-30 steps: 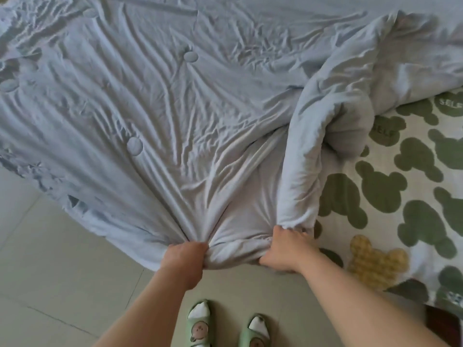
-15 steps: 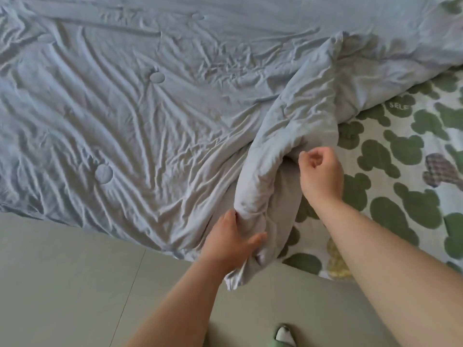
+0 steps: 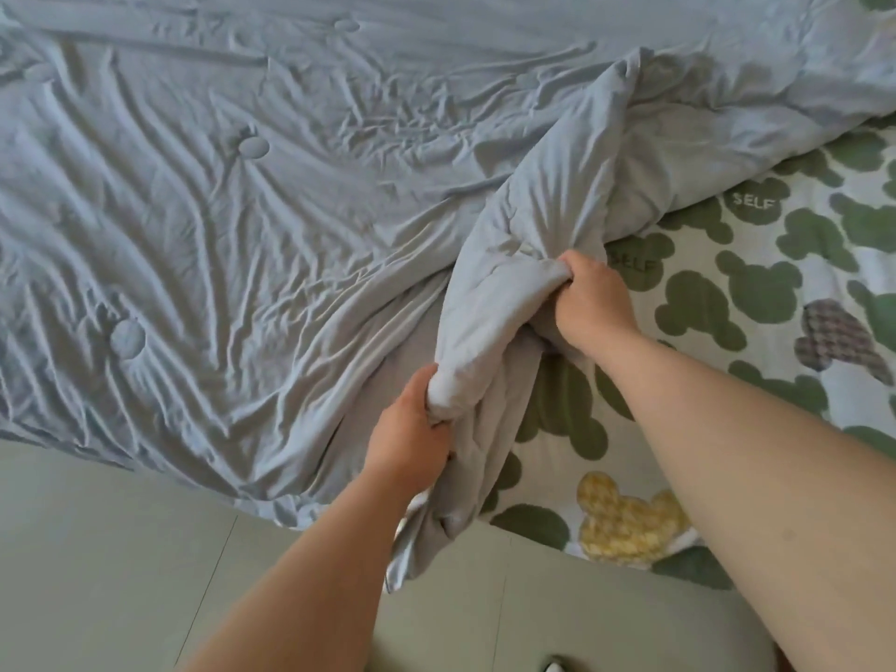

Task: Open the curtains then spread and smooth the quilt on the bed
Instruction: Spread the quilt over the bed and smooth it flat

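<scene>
The quilt (image 3: 291,211), pale blue and heavily creased, lies over the left and far parts of the bed. Its right edge is bunched into a thick roll that runs down to the near bed edge. The left hand (image 3: 407,438) grips the roll's lower end, fingers curled round the cloth. The right hand (image 3: 594,298) clenches a bunch of it higher up. A loose corner hangs past the bed edge over the floor (image 3: 121,550).

Right of the roll the sheet (image 3: 727,308) lies uncovered, white with green bear shapes and a yellow bear (image 3: 625,521) near the edge. Round tufts (image 3: 254,147) dot the quilt. A slipper (image 3: 552,665) tip shows at the bottom edge.
</scene>
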`<state>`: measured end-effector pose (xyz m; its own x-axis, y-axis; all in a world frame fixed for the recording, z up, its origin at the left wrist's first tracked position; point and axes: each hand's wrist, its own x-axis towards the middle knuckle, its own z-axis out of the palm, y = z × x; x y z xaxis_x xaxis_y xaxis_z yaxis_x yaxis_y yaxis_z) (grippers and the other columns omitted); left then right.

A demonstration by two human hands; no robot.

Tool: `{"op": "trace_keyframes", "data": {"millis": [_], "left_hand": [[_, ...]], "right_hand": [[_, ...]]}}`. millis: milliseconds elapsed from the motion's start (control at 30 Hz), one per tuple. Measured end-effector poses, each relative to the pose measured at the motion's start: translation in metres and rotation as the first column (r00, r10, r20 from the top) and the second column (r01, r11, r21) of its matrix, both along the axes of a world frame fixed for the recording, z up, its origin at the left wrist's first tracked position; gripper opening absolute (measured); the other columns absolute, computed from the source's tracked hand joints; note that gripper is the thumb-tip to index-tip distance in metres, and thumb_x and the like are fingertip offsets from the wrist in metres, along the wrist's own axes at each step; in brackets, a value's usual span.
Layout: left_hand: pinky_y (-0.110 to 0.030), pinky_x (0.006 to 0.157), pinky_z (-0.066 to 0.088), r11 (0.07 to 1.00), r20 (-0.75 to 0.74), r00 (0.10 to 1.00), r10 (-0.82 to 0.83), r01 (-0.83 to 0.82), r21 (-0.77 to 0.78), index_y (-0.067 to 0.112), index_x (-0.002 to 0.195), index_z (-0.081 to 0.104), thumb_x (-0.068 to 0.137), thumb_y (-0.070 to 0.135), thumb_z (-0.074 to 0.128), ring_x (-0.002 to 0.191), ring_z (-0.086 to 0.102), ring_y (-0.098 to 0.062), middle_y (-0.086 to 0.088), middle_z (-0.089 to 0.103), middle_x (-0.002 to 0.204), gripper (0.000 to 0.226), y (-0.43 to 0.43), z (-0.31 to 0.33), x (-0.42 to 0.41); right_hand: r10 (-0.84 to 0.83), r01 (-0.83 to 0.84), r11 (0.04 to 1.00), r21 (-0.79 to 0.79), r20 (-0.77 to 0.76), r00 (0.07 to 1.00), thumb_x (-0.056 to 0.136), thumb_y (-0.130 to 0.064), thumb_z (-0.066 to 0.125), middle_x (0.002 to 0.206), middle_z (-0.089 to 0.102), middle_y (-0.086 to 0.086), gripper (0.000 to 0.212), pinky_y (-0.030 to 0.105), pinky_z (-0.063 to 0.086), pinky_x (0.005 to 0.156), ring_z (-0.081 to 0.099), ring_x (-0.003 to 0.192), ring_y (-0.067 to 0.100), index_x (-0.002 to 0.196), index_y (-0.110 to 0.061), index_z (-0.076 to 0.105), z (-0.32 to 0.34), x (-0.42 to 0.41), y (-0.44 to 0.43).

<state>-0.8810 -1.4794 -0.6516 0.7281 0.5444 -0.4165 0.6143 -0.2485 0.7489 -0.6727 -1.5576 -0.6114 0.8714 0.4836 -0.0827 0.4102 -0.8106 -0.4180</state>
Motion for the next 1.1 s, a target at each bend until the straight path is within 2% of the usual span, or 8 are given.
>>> {"op": "trace_keyframes", "data": {"millis": [100, 233, 467, 633, 733, 833, 900, 1100], "left_hand": [[-0.024, 0.082, 0.042, 0.995, 0.001, 0.996, -0.093, 0.093, -0.032, 0.038, 0.131, 0.048, 0.087, 0.019, 0.054, 0.100, 0.056, -0.010, 0.014, 0.062, 0.111, 0.049, -0.038, 0.009, 0.017], [-0.030, 0.087, 0.047, 0.943, -0.061, 0.945, -0.322, 0.314, -0.115, 0.041, 0.126, 0.052, 0.085, 0.027, 0.054, 0.107, 0.059, -0.015, 0.012, 0.065, 0.115, 0.044, -0.116, 0.013, 0.036], [-0.034, 0.091, 0.044, 0.811, -0.280, 0.772, -0.570, 0.583, -0.044, 0.040, 0.136, 0.040, 0.091, 0.036, 0.051, 0.116, 0.053, -0.028, -0.001, 0.058, 0.129, 0.046, -0.234, 0.004, 0.051], [-0.033, 0.094, 0.045, 0.879, -0.299, 0.836, -0.460, 0.475, -0.026, 0.036, 0.143, 0.030, 0.084, 0.044, 0.048, 0.116, 0.054, -0.023, -0.002, 0.054, 0.132, 0.062, -0.251, -0.009, 0.050], [-0.036, 0.101, 0.040, 0.954, -0.216, 0.953, -0.215, 0.252, 0.163, 0.025, 0.141, 0.034, 0.085, 0.061, 0.043, 0.122, 0.046, -0.020, 0.000, 0.043, 0.137, 0.067, -0.238, -0.015, 0.062], [-0.043, 0.110, 0.028, 0.847, -0.315, 0.949, -0.021, 0.184, 0.499, 0.016, 0.144, 0.024, 0.085, 0.053, 0.051, 0.134, 0.028, -0.029, -0.009, 0.026, 0.147, 0.075, -0.212, -0.023, 0.082], [-0.046, 0.111, 0.029, 0.851, -0.395, 0.918, 0.034, 0.181, 0.493, 0.009, 0.143, 0.019, 0.084, 0.037, 0.056, 0.135, 0.026, -0.034, -0.015, 0.023, 0.147, 0.075, -0.196, -0.029, 0.092], [-0.042, 0.077, 0.047, 0.793, -0.478, 0.878, 0.040, 0.263, 0.549, 0.002, 0.109, 0.058, 0.091, 0.006, 0.043, 0.098, 0.054, -0.032, -0.015, 0.053, 0.107, 0.024, -0.178, -0.037, 0.106]], "right_hand": [[0.027, -0.031, 0.996, -0.084, -0.038, 0.999, 0.093, -0.011, 0.035, 0.114, 0.060, 0.014, 0.025, 0.039, 0.044, 0.081, 0.055, 0.103, 0.037, 0.106, -0.011, 0.057, 0.017, 0.018, -0.047], [0.101, -0.149, 0.850, -0.505, -0.121, 0.987, 0.089, -0.021, 0.040, 0.106, 0.063, 0.012, 0.015, 0.034, 0.043, 0.073, 0.058, 0.091, 0.032, 0.082, -0.019, 0.053, 0.031, 0.046, -0.139], [0.011, -0.262, 0.437, -0.860, -0.286, 0.958, 0.096, -0.036, 0.032, 0.141, 0.048, 0.006, 0.044, 0.035, 0.042, 0.097, 0.052, 0.122, 0.027, 0.133, -0.019, 0.048, 0.019, 0.049, -0.314], [-0.021, -0.212, 0.704, -0.678, -0.318, 0.948, 0.090, -0.047, 0.039, 0.109, 0.061, 0.001, 0.028, 0.034, 0.046, 0.078, 0.059, 0.095, 0.022, 0.097, -0.025, 0.055, -0.018, 0.038, -0.356], [0.120, -0.171, 0.863, -0.475, -0.137, 0.983, 0.089, -0.046, 0.046, 0.125, 0.050, 0.003, 0.042, 0.038, 0.048, 0.086, 0.056, 0.106, 0.025, 0.127, -0.026, 0.046, -0.030, 0.039, -0.343], [0.332, -0.343, 0.865, -0.367, -0.094, 0.938, 0.084, -0.047, 0.060, 0.143, 0.031, 0.005, 0.073, 0.039, 0.036, 0.103, 0.040, 0.128, 0.028, 0.144, -0.025, 0.026, -0.040, 0.039, -0.317], [0.406, -0.417, 0.834, -0.362, -0.111, 0.907, 0.079, -0.050, 0.065, 0.149, 0.024, 0.004, 0.082, 0.040, 0.028, 0.111, 0.030, 0.137, 0.027, 0.146, -0.025, 0.024, -0.048, 0.039, -0.301], [0.508, -0.497, 0.827, -0.261, -0.032, 0.861, 0.094, -0.013, 0.047, 0.148, 0.037, 0.011, 0.025, 0.033, 0.019, 0.112, 0.029, 0.138, 0.026, 0.113, -0.009, 0.063, -0.073, 0.030, -0.275]]}}
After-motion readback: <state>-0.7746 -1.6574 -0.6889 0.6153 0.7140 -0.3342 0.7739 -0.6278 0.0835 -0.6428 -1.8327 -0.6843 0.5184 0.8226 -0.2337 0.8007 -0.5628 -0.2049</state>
